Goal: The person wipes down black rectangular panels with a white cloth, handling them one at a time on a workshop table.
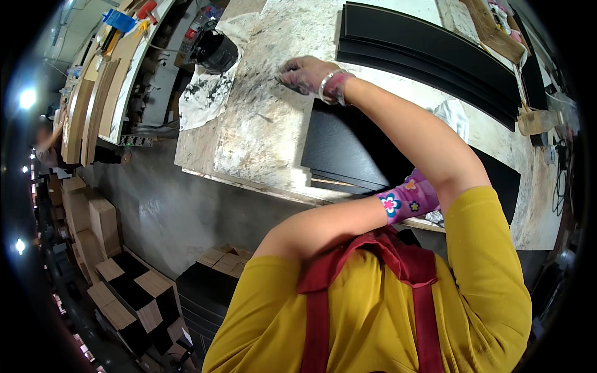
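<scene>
We are holding our dark-stained right hand [305,74] over the pale, paint-smeared surface [249,143], its fingers [291,77] bending by the far left corner of a flat, black, rectangular panel [339,143]; we cannot tell whether they are grasping anything; our left hand is hiding behind our right arm, with only its purple flowered sleeve [407,198] showing, so we cannot tell its state either; the panel is lying flat near the surface's front edge, its long axis running left to right and slanting toward us rightward, roughly parallel to the stacked black boards [429,56] beyond; we are judging it stiff and fairly weighty, its smooth face probably slippery, or easily marked if wet; we are favouring a hold on its opposite long edges.
</scene>
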`<move>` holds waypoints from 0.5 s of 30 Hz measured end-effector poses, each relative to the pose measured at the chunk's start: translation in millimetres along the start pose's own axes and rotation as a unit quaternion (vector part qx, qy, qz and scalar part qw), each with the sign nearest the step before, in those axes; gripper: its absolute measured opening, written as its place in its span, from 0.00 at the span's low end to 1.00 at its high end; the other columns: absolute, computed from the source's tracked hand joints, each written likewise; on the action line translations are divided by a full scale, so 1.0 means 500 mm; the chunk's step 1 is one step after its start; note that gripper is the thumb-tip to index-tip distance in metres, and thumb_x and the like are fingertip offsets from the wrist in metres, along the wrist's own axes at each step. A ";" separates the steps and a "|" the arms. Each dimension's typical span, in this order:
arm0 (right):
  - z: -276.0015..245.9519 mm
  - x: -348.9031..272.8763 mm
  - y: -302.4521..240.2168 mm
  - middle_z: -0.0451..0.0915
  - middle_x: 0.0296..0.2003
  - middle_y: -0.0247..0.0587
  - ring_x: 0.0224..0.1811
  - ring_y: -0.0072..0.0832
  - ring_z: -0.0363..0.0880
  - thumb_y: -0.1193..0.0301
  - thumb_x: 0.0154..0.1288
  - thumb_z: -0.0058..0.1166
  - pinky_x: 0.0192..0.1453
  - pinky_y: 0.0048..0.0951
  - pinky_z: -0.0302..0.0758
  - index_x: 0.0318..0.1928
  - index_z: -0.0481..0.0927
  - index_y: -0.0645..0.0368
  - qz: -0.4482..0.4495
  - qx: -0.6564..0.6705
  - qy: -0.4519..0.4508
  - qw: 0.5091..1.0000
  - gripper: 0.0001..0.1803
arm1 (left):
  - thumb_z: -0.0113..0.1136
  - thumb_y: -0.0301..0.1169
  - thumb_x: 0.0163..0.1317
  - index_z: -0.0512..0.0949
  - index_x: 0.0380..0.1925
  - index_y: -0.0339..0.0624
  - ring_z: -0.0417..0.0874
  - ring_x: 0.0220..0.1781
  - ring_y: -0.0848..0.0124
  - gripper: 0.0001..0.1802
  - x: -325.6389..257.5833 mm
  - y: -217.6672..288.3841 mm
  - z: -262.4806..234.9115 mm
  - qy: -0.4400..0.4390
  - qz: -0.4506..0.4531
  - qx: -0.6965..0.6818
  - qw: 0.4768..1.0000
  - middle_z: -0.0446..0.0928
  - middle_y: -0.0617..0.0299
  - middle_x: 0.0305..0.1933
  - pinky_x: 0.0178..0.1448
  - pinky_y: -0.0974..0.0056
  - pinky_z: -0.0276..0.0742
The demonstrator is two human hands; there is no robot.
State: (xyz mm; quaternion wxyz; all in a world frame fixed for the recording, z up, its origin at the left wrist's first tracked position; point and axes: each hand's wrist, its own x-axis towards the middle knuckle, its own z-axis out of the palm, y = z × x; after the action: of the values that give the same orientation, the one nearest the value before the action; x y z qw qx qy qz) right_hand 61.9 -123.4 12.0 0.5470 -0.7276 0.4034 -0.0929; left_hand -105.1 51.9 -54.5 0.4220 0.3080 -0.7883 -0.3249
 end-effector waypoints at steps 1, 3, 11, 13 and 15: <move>0.000 0.013 -0.007 0.83 0.41 0.37 0.35 0.22 0.76 0.53 0.65 0.58 0.39 0.24 0.73 0.56 0.79 0.53 0.022 0.048 -0.029 0.998 0.24 | 0.58 0.36 0.58 0.75 0.53 0.46 0.74 0.58 0.55 0.21 -0.003 -0.002 0.001 -0.022 -0.014 0.006 1.000 0.75 0.53 0.56 0.63 0.54 0.66; -0.029 -0.016 -0.041 0.83 0.45 0.40 0.40 0.25 0.79 0.53 0.64 0.59 0.44 0.24 0.76 0.57 0.78 0.54 0.011 0.029 -0.007 1.000 0.26 | 0.59 0.35 0.57 0.76 0.51 0.46 0.74 0.58 0.55 0.20 0.017 0.015 -0.027 -0.068 -0.036 0.015 0.997 0.75 0.53 0.56 0.62 0.54 0.66; -0.056 -0.142 -0.012 0.81 0.45 0.40 0.49 0.38 0.79 0.54 0.64 0.56 0.53 0.36 0.75 0.50 0.80 0.47 -0.122 -0.341 0.015 0.932 0.19 | 0.59 0.37 0.56 0.79 0.45 0.49 0.75 0.56 0.56 0.16 0.048 0.007 -0.074 -0.069 -0.007 0.042 0.997 0.76 0.54 0.52 0.59 0.54 0.70; -0.014 -0.100 -0.020 0.80 0.44 0.44 0.49 0.41 0.79 0.53 0.65 0.54 0.53 0.40 0.75 0.52 0.79 0.51 -0.195 -0.271 0.065 0.940 0.21 | 0.58 0.39 0.59 0.78 0.50 0.50 0.73 0.61 0.56 0.19 0.034 -0.001 -0.030 -0.124 -0.039 0.021 0.991 0.74 0.54 0.59 0.61 0.54 0.68; -0.018 -0.073 -0.043 0.79 0.47 0.47 0.51 0.43 0.78 0.52 0.66 0.53 0.55 0.40 0.74 0.56 0.76 0.52 -0.225 -0.265 0.130 0.929 0.24 | 0.55 0.43 0.63 0.75 0.55 0.50 0.72 0.63 0.57 0.21 0.006 0.002 -0.021 -0.042 -0.020 -0.055 0.997 0.73 0.55 0.61 0.65 0.55 0.66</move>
State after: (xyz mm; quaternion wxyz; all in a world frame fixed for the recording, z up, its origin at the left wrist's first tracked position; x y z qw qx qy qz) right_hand 43.3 -103.0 45.3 0.2419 -0.8993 0.3064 -0.1971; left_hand -97.3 47.7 -47.9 0.3982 0.2866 -0.7799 -0.3887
